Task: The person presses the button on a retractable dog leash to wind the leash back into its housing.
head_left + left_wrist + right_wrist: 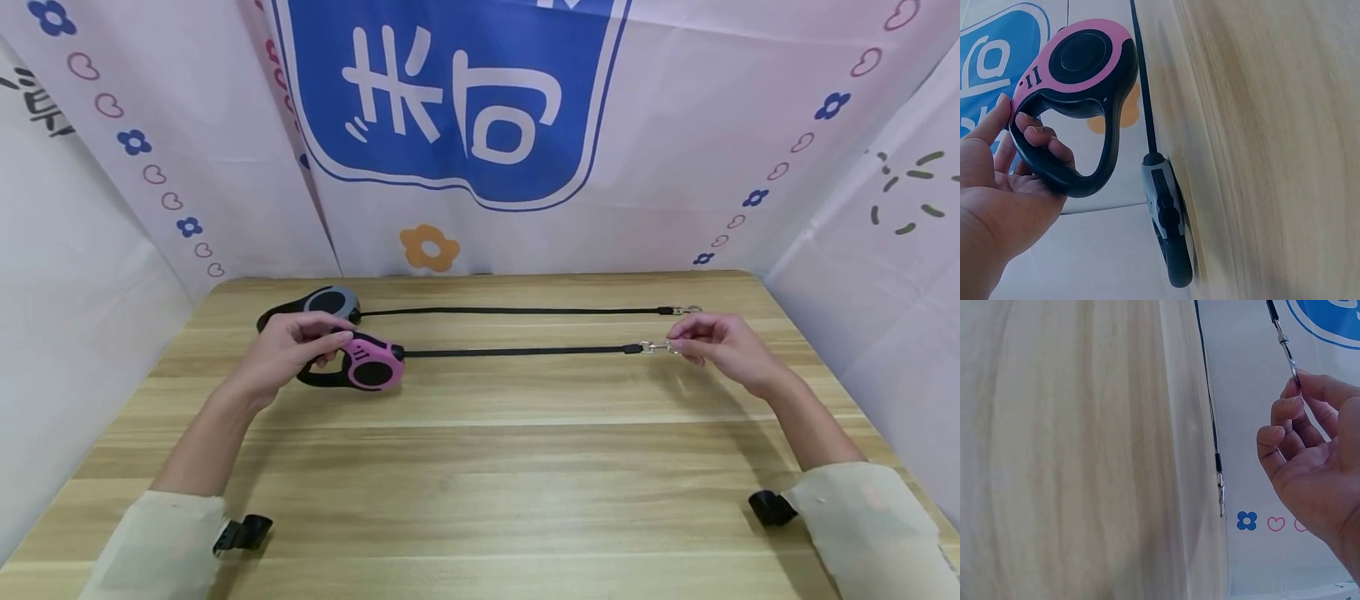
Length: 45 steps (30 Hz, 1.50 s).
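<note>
A pink and black retractable dog leash [372, 374] is held by its looped handle in my left hand [288, 354]. In the left wrist view, the fingers curl through the handle loop [1110, 140] while the thumb lies along the pink casing [1088, 65]. Its black strap [517, 352] stretches straight to the right. At the far end, my right hand [723, 350] pinches the metal snap hook [1288, 353] between thumb and fingertips. Behind it, a grey and black retractable leash [330, 302] lies on the table, its strap [510, 311] drawn out parallel, ending in another metal hook [686, 310].
Both leashes are over a wood-grain table [480, 492]. A white curtain with a blue printed sign [457, 92] rises along the table's back edge. White panels [885, 242] stand at both sides. Each sleeve [862, 517] has a black wrist camera strapped near its cuff.
</note>
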Motion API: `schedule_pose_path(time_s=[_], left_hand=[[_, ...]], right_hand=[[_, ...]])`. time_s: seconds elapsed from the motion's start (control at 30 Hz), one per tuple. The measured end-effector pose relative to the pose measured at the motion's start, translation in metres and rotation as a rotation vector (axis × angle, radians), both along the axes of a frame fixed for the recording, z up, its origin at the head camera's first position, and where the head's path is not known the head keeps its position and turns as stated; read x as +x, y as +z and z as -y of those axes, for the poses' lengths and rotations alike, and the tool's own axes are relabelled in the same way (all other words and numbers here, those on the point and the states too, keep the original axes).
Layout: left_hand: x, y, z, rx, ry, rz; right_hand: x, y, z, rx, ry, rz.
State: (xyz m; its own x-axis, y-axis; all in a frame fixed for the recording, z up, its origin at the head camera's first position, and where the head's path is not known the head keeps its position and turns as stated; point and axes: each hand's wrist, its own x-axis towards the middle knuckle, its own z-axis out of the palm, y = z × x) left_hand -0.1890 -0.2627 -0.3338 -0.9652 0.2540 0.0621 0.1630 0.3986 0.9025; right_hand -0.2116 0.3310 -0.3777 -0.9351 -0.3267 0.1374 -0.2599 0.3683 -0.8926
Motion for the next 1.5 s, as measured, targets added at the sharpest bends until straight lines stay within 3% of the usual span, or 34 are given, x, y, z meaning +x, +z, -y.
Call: schedule_pose_path(time_s=[0.37,1.5], left_hand=[[0.000,0.002,-0.004,0.025,-0.007,-0.015],[-0.002,0.005,-0.015,-0.025,-0.026,-0.018]], right_hand=[[0.000,0.003,0.002,0.005,-0.018,0.011],[-0.006,-0.005,0.015,-0.013,0.012,-0.005]])
